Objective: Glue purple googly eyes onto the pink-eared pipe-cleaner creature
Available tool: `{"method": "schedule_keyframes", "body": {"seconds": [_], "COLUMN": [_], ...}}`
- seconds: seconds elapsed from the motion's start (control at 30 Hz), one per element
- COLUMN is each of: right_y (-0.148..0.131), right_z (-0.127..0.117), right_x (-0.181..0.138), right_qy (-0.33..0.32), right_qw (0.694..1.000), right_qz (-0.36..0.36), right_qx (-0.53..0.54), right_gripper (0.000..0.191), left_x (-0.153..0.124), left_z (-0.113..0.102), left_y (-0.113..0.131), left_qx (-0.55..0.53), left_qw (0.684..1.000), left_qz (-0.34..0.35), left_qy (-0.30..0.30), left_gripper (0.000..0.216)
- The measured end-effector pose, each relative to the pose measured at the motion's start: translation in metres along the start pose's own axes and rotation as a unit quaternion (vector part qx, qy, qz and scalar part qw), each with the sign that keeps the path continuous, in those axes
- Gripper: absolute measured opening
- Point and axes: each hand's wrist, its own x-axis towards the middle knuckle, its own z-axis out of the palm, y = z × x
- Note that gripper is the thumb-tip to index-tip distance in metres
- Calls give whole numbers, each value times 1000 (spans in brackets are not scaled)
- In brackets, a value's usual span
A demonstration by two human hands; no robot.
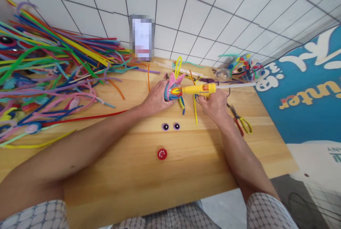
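My left hand (156, 99) is closed around a small craft figure (174, 90) of coloured pipe cleaners, with pink pointed pieces and a yellow loop on top. In my right hand (217, 107) is a yellow hot glue gun (199, 89), a long clear glue stick (236, 85) sticking out of its back. The gun's nozzle points left and meets or nearly meets the figure's side; I cannot tell which. Two googly eyes with purple rims, a left one (165, 126) and a right one (176, 126), lie below the hands. Nearer me is a round red piece with white dots (162, 154).
A big heap of pipe cleaners (66, 54) covers the table's left side. A phone (142, 38) leans against the tiled wall. Scissors (241, 120) lie right of my right hand. At the back right are a clear ball (222, 75) and a colourful finished-looking figure (241, 67).
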Motion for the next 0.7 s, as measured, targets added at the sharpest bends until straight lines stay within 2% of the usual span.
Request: {"method": "schedule_keyframes", "body": {"seconds": [0.23,0.5,0.7], "right_y": [-1,-1,-2], "right_z": [0,-1,-2], "right_x": [0,-1,-2], "right_qy": [9,14,-3], "right_qw": [1000,1000,1000], "right_qz": [4,19,23], "right_qx": [1,-8,15], "right_gripper": [22,13,16], "left_x": [1,0,0], "left_z": [-2,-2,-5], "left_y": [2,3,4], "left_qx": [-3,6,1], "left_qw": [1000,1000,1000], "left_qz": [-11,-12,-11], "left_qy": [-9,-12,-15], "left_gripper": [56,61,54]}}
